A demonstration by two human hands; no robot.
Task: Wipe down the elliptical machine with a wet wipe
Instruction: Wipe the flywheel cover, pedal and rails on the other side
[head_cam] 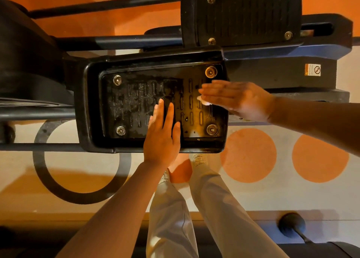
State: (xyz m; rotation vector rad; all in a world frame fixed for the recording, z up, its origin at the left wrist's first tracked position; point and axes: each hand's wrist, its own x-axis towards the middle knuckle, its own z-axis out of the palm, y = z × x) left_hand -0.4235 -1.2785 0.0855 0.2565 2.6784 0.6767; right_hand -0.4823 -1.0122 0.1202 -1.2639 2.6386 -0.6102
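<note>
The right hand, fingers straight, presses the wet wipe flat on the right part of the near pedal. The left hand, also flat, rests there, probably to steady it.

Dim warm orange light, motion-blurred right hand, wide-angle bending at edges.

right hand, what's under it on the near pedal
A bit of white wet wipe pokes out beneath the right hand, pressed flat on the near pedal. The rest of the wipe and the tread below are covered by the hand.
</note>
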